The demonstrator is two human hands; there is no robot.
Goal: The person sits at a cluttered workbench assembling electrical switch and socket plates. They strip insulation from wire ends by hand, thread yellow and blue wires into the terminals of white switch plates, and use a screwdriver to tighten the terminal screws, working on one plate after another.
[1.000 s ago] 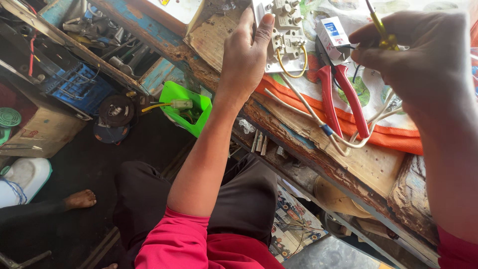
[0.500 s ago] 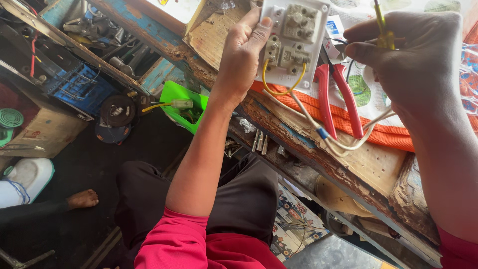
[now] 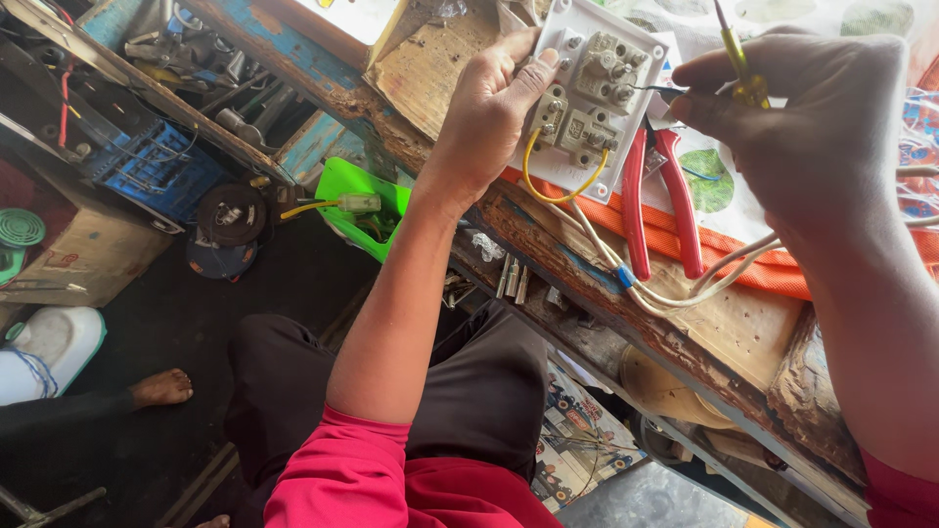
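The left hand [image 3: 489, 117] grips a white switch plate [image 3: 587, 98] by its edge, back side up over the worn bench [image 3: 743, 332], terminals and a yellow jumper wire [image 3: 558, 186] exposed. The right hand [image 3: 812, 127] pinches a yellow-handled screwdriver [image 3: 736, 64], tip near the terminals. Red pliers [image 3: 655, 205] lie just beside the plate, white cable [image 3: 685, 284] trailing off. This looks like terminal wiring; seating the tip squarely calls for a steady plate.
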